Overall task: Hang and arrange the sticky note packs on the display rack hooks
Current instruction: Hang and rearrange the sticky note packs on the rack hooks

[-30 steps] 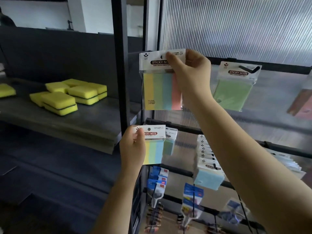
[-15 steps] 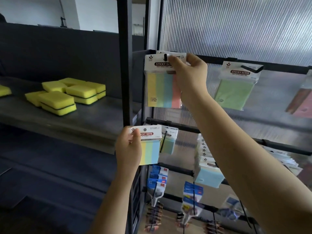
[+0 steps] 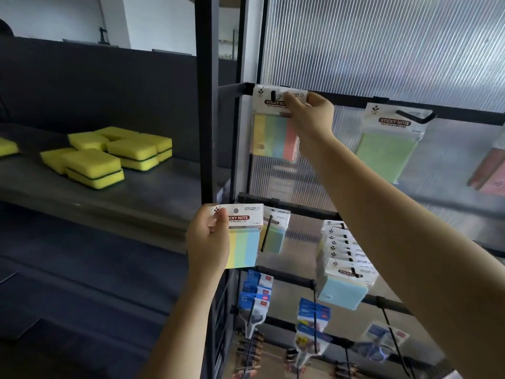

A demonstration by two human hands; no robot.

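Observation:
A striped sticky note pack (image 3: 274, 132) hangs on the top-left hook (image 3: 273, 94) of the display rack, the hook passing through its header hole. My right hand (image 3: 311, 116) pinches that pack's white header from the right. My left hand (image 3: 207, 239) holds a second striped sticky note pack (image 3: 244, 243) lower down, in front of the rack's left post. A green pack (image 3: 388, 149) hangs on the neighbouring top hook. On the row below, a blue-green pack (image 3: 274, 233) and a stack of several blue packs (image 3: 343, 285) hang on hooks.
The black rack frame post (image 3: 205, 105) stands left of the hooks, with a ribbed translucent panel (image 3: 382, 45) behind. Yellow sponges (image 3: 109, 157) lie on a dark shelf at left. Blue-carded items (image 3: 255, 294) hang on lower hooks. A pink pack (image 3: 489, 173) shows at the right edge.
My right hand has pushed the striped pack onto the top-left hook and further back along it. My left hand has stayed about level with its pack.

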